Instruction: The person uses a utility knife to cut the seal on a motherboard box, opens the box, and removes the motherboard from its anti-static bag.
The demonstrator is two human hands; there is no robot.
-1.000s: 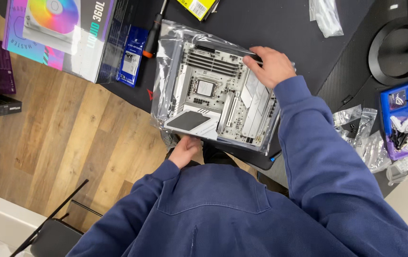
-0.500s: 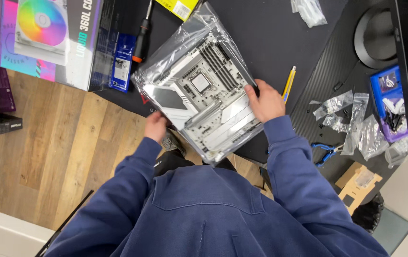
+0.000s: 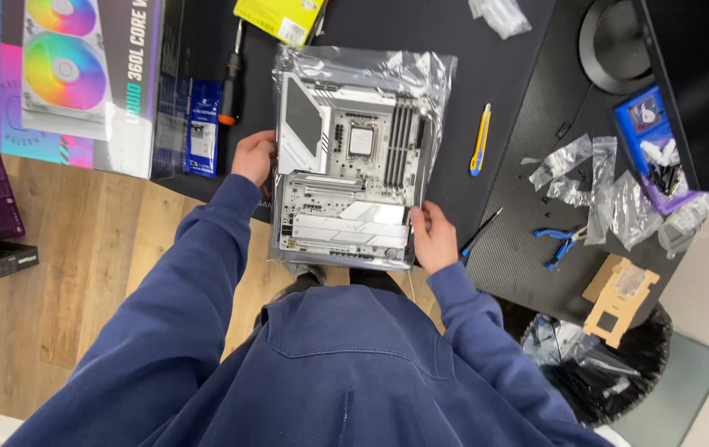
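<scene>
Your left hand (image 3: 253, 157) and right hand (image 3: 433, 236) pinch opposite edges of the white motherboard in its clear plastic bag (image 3: 353, 157), held over the black desk mat (image 3: 487, 74) (slippery film, so it could slide free).

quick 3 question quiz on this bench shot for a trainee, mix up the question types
1. True or false: the white motherboard is out of its clear plastic bag.
2. Which hand grips the board's lower corner, nearest the person's body?
A. left hand
B. right hand
C. neither
3. Fill in: the tool lying on the black mat just right of the board is a yellow and blue ____.

Key:
1. False. The bag wraps the board all round.
2. B. The left hand holds the left edge, higher up.
3. Utility knife. The blue pliers lie farther right.
</scene>
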